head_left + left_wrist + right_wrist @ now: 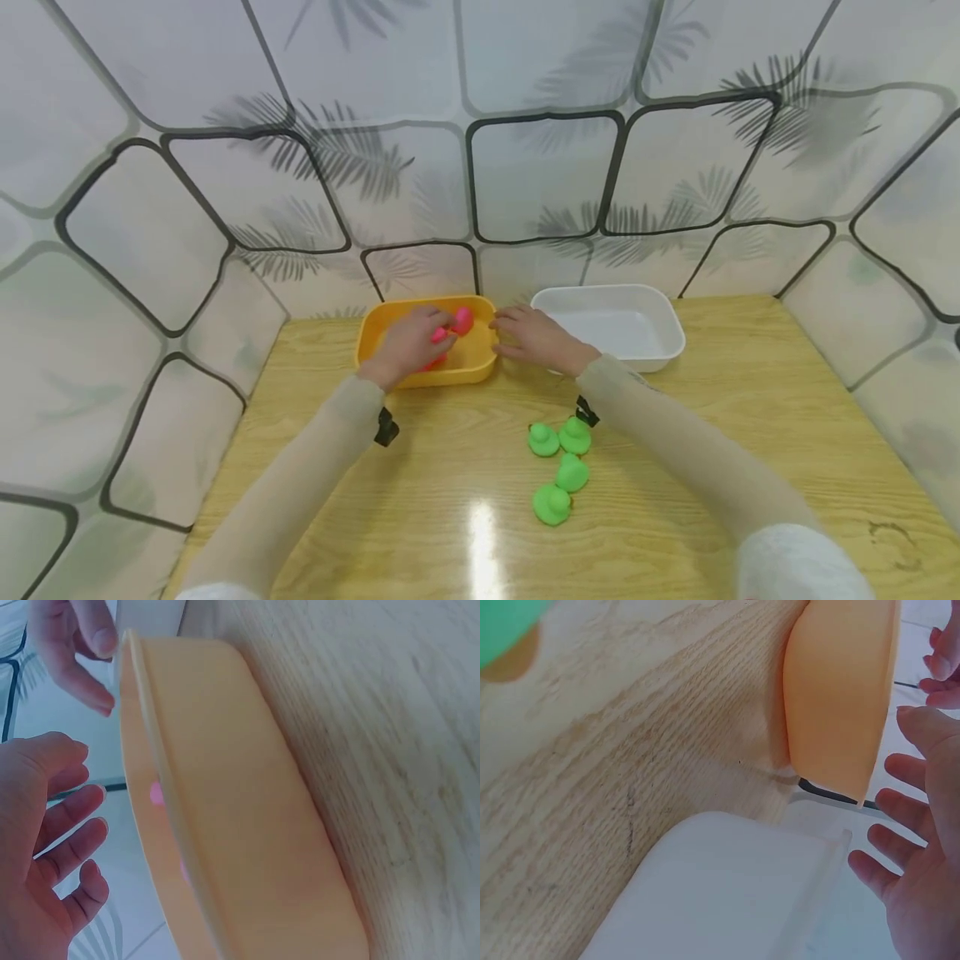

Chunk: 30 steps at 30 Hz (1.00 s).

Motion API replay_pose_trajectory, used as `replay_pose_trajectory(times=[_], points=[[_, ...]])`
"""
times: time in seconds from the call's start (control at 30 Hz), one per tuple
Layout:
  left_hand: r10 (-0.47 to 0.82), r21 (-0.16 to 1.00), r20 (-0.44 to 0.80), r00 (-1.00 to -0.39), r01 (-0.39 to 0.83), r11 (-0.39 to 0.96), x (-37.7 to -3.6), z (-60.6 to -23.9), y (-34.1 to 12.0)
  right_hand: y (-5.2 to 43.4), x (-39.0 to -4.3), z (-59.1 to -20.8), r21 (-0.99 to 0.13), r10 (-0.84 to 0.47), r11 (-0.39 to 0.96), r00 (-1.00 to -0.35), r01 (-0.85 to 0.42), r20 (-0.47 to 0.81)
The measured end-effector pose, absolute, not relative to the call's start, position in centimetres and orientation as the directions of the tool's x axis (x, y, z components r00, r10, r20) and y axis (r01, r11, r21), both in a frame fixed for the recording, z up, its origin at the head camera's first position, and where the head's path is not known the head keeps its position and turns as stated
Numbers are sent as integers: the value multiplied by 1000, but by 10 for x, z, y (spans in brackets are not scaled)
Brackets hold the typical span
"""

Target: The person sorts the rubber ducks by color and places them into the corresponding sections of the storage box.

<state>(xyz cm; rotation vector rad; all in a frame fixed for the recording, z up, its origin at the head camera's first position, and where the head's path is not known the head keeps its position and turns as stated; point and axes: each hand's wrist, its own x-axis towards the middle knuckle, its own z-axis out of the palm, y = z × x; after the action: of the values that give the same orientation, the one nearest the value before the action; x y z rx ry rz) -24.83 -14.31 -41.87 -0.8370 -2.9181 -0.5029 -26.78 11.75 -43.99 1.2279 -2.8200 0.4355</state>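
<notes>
An orange tub (390, 329) stands at the back of the wooden table (450, 533). My left hand (416, 333) hovers over it with fingers spread and holds nothing, as the left wrist view shows (52, 847). A pink duck (462, 319) lies in the tub just past its fingertips, and another pink toy (437, 360) shows under the hand. My right hand (525, 333) is open, fingers straight, beside the tub's right rim (129, 645); I cannot tell if it touches. Several green ducks (558, 467) sit on the table below my right forearm.
A white tub (660, 350) with nothing in it stands right of the orange tub (840, 690), close to my right hand (911, 855). Patterned panel walls (540, 175) close in the table on the back and both sides.
</notes>
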Motion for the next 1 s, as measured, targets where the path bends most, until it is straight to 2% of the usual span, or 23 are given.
replay_pose_trajectory(times=[0.13,0.33,0.47,0.7,0.83,1.0], points=[[540,295,179,-822,569,768,-245,-421,-136,125,-262,-437,-277,-712,624,-678,-731,184],[580,319,196,-791,611,725,-241,-426,-122,142,-251,-434,-338,-677,633,-710,-696,193],[600,312,193,-777,628,713,-239,-429,-111,155,-240,-437,-380,-668,609,-708,-696,226],[625,322,144,-767,634,703,-236,-430,-92,183,-215,-452,-376,-658,577,-685,-725,313],[634,327,158,-757,646,690,-236,-432,-83,197,-200,-456,-365,-657,566,-672,-739,342],[669,286,206,-714,698,657,-241,-437,-69,213,-182,-460,-318,-661,549,-634,-773,401]])
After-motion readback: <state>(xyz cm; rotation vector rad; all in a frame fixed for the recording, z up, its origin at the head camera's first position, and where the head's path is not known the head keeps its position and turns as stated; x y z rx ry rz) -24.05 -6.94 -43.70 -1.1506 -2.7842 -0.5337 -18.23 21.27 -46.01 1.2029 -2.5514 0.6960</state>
